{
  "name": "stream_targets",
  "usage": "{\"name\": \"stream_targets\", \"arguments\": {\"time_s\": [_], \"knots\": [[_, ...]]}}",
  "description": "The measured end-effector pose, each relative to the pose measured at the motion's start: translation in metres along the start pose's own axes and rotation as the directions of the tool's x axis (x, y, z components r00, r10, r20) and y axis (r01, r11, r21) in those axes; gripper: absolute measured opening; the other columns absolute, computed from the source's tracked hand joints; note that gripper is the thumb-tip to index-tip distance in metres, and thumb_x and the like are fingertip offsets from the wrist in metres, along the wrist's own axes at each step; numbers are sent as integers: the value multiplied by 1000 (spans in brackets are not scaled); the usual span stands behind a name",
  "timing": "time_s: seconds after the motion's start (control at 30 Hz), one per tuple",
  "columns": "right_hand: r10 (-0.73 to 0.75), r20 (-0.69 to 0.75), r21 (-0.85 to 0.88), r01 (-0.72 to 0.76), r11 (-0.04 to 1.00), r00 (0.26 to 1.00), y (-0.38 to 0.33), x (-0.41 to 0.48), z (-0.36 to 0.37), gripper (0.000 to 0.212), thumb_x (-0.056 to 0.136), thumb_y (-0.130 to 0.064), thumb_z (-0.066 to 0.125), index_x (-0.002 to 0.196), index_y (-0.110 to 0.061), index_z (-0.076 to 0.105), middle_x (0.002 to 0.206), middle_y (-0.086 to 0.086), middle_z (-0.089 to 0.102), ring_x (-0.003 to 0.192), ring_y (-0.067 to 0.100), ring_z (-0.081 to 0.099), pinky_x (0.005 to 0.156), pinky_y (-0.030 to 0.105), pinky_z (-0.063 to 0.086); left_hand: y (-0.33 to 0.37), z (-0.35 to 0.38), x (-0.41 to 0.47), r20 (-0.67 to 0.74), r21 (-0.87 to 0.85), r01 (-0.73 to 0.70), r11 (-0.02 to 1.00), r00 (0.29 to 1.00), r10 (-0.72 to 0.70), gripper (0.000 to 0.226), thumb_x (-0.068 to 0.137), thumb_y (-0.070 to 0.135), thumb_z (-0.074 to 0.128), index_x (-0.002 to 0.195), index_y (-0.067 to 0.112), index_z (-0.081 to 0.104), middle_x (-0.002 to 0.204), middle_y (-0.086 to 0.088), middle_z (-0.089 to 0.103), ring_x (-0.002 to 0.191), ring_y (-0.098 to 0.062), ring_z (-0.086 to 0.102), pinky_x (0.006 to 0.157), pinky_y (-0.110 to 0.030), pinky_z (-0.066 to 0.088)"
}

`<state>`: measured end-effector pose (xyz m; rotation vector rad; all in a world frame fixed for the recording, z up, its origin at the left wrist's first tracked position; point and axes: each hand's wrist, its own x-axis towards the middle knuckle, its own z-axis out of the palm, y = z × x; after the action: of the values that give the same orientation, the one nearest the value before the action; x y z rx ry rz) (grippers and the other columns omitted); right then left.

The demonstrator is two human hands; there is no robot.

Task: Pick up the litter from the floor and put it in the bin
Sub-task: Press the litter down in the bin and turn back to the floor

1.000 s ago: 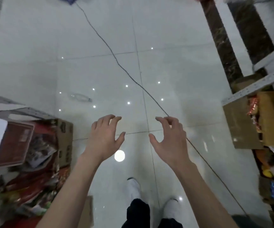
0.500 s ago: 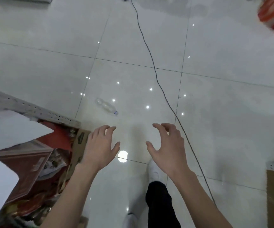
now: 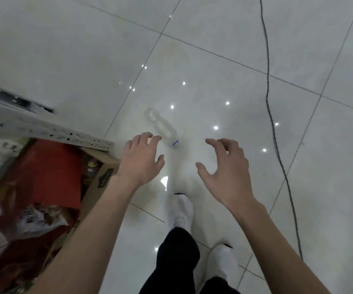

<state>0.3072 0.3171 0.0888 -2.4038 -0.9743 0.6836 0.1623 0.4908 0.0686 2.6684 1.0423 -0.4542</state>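
Nearest: black trouser leg point(image 3: 177, 251) and two white shoes. One shoe point(image 3: 181, 211) was forward, the other shoe point(image 3: 222, 262) was back and to the right, both on the glossy pale tile floor point(image 3: 213, 60).

Both bare forearms were stretched forward over the floor. Left hand point(image 3: 141, 161) was palm down, fingers loosely curved and spread, holding nothing. Right hand point(image 3: 224, 170) was the same: released, fingers bent like a claw, thumb out, nothing in it. There was a gap between the two hands.

Cardboard box point(image 3: 99, 181) sat at the left beside the left forearm, open, packed with red packaging and some bottles. Contents were too blurred to identify further.

Litter was a clear plastic bottle point(image 3: 163, 128) lying on its side on the floor, blue-ringed neck end pointing toward the person. It lay just past the left hand's fingertips, nearer the left hand than the right, and was not gripped. Couldn't tell whether a fingertip was touching it.

Perforated grey metal rail point(image 3: 44, 126) ran above the box at the left edge. Further out, a thin dark cable point(image 3: 267, 81) snaked across the tiles on the right, well apart from the bottle.
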Motion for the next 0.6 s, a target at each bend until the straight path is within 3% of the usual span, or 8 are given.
{"name": "stream_targets", "arguments": {"time_s": [0.3, 0.47, 0.6], "knots": [[-161, 31, -117, 163, 980, 987, 71, 149, 162, 58, 84, -42, 65, 137, -28, 49, 133, 5, 45, 115, 26, 48, 98, 39, 36, -64, 146, 153, -78, 70, -13, 997, 997, 18, 67, 81, 14, 59, 144, 22, 37, 151, -10, 32, 133, -34, 33, 106, -42, 26], [-224, 30, -129, 226, 966, 974, 89, 199, 219, 58, 83, -39, 68, 136, -25, 50, 132, 8, 47, 112, 28, 50, 98, 42, 39, -89, 203, 192, -98, 279, -103, 955, 986, 135, 90, 74, 4, 59, 151, 29, 19, 162, -10, 5, 147, -35, 10, 117, -46, 12], [-262, 64, -163, 269, 949, 963, 92, 216, 237, 57, 84, -40, 67, 136, -25, 50, 131, 7, 47, 112, 28, 50, 98, 42, 38, -96, 223, 206, -119, 326, -95, 941, 983, 141, 88, 73, 9, 66, 149, 29, 25, 159, -8, 18, 147, -34, 11, 116, -44, 5]]}}
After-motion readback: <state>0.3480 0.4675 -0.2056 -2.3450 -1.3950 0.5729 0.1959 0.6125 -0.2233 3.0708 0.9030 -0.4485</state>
